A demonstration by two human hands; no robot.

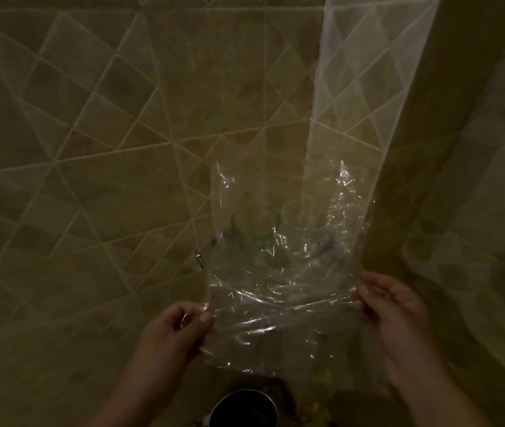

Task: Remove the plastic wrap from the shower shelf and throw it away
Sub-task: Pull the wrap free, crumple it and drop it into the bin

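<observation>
A large sheet of clear, crinkled plastic wrap [285, 272] hangs spread out in front of me in a dim tiled shower. My left hand [177, 328] pinches its lower left edge between thumb and fingers. My right hand [396, 315] grips its lower right edge. The wrap reaches up towards the corner of the shower, where dark greenish shapes [251, 241] show blurred through it. The shower shelf itself I cannot make out behind the plastic.
Diamond-patterned beige wall tiles [91, 149] fill the left and middle. A lit strip of tile [362, 72] runs down the corner; a shadowed wall [476, 180] stands at the right. A round dark metal-rimmed container [243, 409] sits below, between my arms.
</observation>
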